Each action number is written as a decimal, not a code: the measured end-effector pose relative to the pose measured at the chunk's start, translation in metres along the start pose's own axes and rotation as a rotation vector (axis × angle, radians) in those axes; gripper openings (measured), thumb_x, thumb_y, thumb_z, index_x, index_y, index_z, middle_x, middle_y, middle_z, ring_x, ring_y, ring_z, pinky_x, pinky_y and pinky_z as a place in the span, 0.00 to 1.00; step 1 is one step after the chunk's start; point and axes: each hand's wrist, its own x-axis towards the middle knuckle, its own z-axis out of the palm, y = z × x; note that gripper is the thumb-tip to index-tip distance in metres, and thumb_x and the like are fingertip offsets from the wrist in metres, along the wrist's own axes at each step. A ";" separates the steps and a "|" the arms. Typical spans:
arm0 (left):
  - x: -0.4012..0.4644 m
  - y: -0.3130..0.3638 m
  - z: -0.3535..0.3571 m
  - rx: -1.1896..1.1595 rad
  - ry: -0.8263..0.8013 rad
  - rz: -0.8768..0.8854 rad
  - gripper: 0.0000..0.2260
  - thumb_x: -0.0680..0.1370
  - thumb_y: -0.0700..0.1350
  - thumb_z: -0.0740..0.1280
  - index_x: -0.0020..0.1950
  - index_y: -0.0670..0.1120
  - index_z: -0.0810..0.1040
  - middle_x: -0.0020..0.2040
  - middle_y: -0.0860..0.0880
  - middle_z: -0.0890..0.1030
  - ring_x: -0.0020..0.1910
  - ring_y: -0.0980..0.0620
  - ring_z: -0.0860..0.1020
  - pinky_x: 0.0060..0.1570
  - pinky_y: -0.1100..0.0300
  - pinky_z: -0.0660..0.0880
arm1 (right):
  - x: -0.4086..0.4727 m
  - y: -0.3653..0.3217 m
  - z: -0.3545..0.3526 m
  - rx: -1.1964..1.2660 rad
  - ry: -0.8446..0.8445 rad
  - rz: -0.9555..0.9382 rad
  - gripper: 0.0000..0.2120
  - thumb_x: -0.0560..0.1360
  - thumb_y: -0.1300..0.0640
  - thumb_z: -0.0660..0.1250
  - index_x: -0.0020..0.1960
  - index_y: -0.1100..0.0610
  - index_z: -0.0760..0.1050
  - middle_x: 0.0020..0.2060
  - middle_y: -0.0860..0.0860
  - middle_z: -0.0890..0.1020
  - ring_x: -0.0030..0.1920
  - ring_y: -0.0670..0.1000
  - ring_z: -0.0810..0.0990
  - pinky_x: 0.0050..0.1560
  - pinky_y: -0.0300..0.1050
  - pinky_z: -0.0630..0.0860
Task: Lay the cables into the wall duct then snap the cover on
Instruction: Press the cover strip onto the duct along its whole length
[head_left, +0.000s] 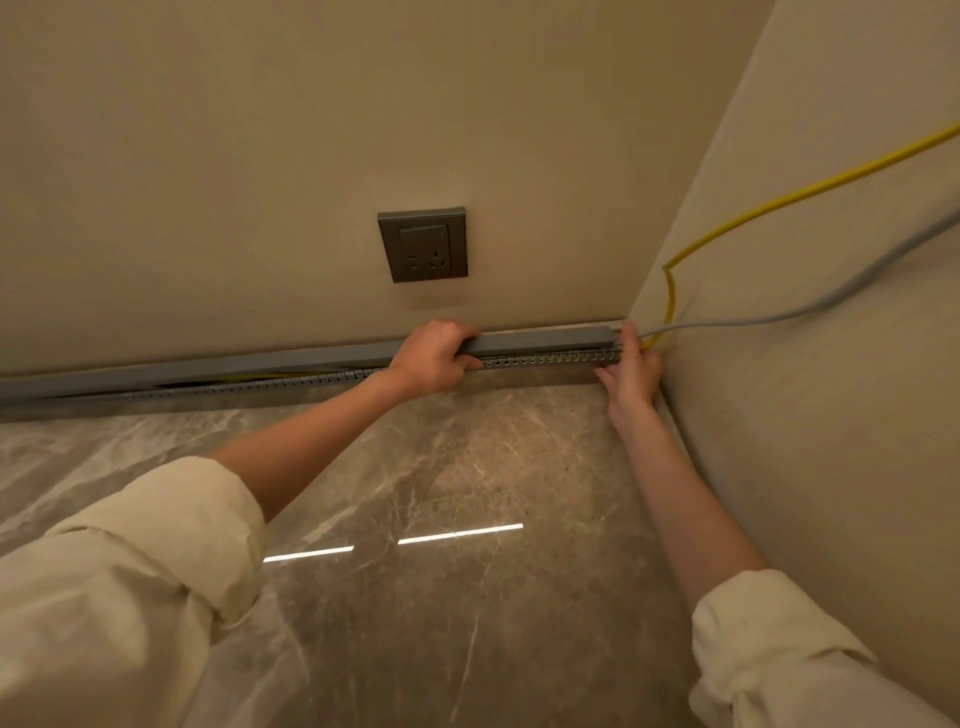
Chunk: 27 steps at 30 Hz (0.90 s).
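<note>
Head view: cover-fitting step. Left hand (434, 358) clamps the grey cover (540, 340) over the slotted duct (550, 358) at the wall base; right hand (631, 364) pinches its corner end where yellow cable (779, 200) and grey cable (831, 304) exit. Next, I'd judge: press down along it.

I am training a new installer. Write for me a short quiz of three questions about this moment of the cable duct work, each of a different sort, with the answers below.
1. True or false: the cover is already snapped shut along the whole duct.
2. Which cables leave the duct's end at the corner? A) yellow and grey B) red and black C) one white only
3. Fill in: the left hand grips the ____.

Key
1. False. The duct's slotted teeth still show below the cover, and a dark gap stays open further left.
2. A. The yellow cable and the grey cable run out along the side wall, beside the right hand.
3. Cover.
</note>
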 end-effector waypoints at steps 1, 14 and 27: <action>-0.002 -0.002 -0.004 -0.010 0.013 0.000 0.07 0.73 0.45 0.70 0.45 0.42 0.78 0.46 0.40 0.82 0.46 0.39 0.77 0.39 0.54 0.68 | 0.001 -0.001 0.002 -0.025 -0.008 -0.021 0.11 0.78 0.53 0.61 0.39 0.54 0.72 0.42 0.55 0.78 0.44 0.53 0.78 0.51 0.54 0.78; -0.019 -0.011 -0.040 -0.132 0.066 -0.005 0.12 0.71 0.45 0.73 0.52 0.42 0.81 0.47 0.41 0.84 0.45 0.43 0.80 0.47 0.51 0.77 | -0.026 -0.015 0.061 0.308 0.341 -0.127 0.19 0.81 0.55 0.56 0.31 0.57 0.67 0.32 0.54 0.73 0.40 0.55 0.72 0.42 0.45 0.70; -0.010 -0.013 -0.063 -0.197 -0.092 -0.085 0.18 0.71 0.44 0.74 0.60 0.40 0.79 0.56 0.45 0.82 0.51 0.52 0.79 0.56 0.58 0.74 | -0.047 -0.033 0.067 0.873 -0.192 0.246 0.25 0.77 0.40 0.56 0.46 0.64 0.72 0.43 0.62 0.81 0.43 0.58 0.82 0.47 0.48 0.80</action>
